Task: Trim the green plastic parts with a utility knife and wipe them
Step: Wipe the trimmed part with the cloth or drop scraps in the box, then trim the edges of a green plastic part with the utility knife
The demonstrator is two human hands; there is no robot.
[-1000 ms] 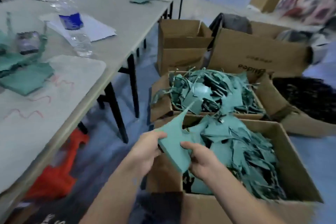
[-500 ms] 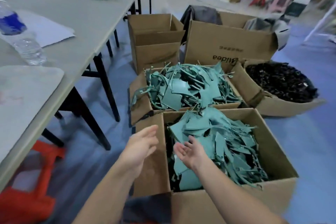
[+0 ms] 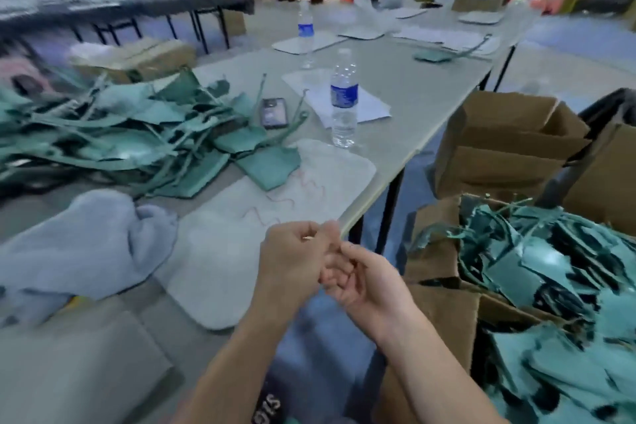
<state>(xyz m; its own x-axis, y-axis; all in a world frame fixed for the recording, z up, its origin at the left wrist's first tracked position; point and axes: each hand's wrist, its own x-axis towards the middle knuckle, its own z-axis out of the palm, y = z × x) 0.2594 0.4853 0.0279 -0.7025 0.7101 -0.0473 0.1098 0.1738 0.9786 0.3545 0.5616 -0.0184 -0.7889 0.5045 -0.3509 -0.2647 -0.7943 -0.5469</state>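
Counter [image 3: 430, 86] edge nearest: the left hand [image 3: 292, 258] and right hand [image 3: 364, 282] meet, curled fingers touching; whether either pinches anything cannot be told. Right, a cardboard box [image 3: 442, 315] holds green plastic parts [image 3: 550, 268]. Left lies a grey towel [image 3: 86, 244], farther a heap of green parts [image 3: 137, 134], then a water bottle [image 3: 344, 96]

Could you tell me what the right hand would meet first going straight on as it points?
Most likely the left hand, just ahead of the right hand; whether they already touch is unclear.
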